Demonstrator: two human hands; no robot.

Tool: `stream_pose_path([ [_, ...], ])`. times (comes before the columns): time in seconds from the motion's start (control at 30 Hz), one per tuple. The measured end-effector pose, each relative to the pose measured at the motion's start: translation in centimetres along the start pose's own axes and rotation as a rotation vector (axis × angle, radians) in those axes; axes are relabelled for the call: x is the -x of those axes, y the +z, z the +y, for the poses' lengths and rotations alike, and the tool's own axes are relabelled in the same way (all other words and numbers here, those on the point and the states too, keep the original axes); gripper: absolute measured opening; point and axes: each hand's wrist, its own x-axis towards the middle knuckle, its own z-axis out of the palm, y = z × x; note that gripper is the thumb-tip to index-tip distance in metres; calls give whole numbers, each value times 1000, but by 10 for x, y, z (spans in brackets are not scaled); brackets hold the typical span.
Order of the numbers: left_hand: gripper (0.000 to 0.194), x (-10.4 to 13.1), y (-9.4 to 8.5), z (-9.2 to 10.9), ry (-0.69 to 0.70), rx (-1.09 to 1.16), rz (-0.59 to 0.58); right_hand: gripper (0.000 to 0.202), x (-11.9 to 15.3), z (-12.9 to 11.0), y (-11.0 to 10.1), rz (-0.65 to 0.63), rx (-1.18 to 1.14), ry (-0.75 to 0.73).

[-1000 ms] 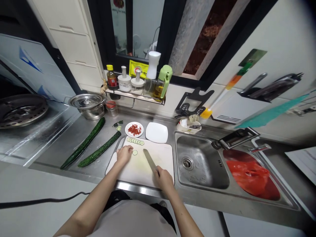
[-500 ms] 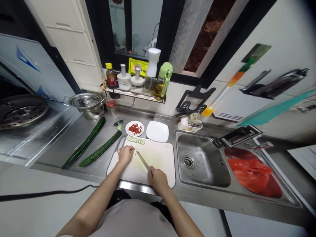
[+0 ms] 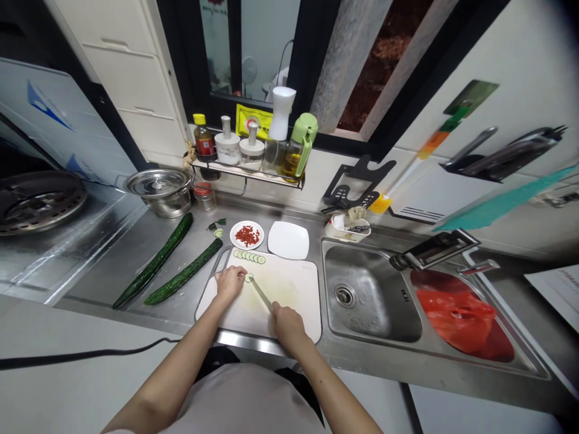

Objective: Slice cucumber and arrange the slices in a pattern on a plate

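Note:
With my right hand [image 3: 288, 328] I grip the handle of a kitchen knife [image 3: 262, 296], its blade slanting away to the left over a white cutting board [image 3: 289, 289]. The blade's tip touches a thin cucumber slice [image 3: 249, 278]. Fingers bunched together, my left hand [image 3: 230, 283] rests on the board's left part and its fingertips pinch the edge of that slice. A row of overlapping cucumber slices [image 3: 249, 257] lies along the board's far edge. Beyond it stand a white plate with chopped red bits [image 3: 247, 234] and a bare white square plate [image 3: 288, 240].
Two whole cucumbers [image 3: 156, 259] lie left of the board, with cut green ends [image 3: 219, 223] behind them. A steel pot [image 3: 160, 191] stands at the back left. To the right is a sink [image 3: 371, 289] with a red bag [image 3: 459, 316]. Seasoning bottles line a rack [image 3: 248, 170].
Hardly anything differs. The view has shifted very slightly; both hands, the knife and the slice keep their places on the board.

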Motion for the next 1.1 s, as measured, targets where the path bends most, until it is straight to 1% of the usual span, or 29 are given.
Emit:
stream_pose_path([
  [0.13,26,0,0,0,-6,2,3,32,1,-8,-1,-51,20,8],
  [0.27,25,0,0,-1,-9,7,-6,35,2,-13,-2,-76,33,6],
  [0.43,25,0,-1,0,-8,4,-9,34,1,-16,-4,-89,25,3],
  [0.6,25,-1,-1,0,-3,8,-12,33,-4,-16,-11,-114,25,-4],
  [0.73,26,-3,0,-1,2,-1,-12,33,-9,-16,-15,-107,23,-26],
  [1.1,27,-5,1,-3,4,3,-2,33,-16,-17,-18,-106,7,-33],
])
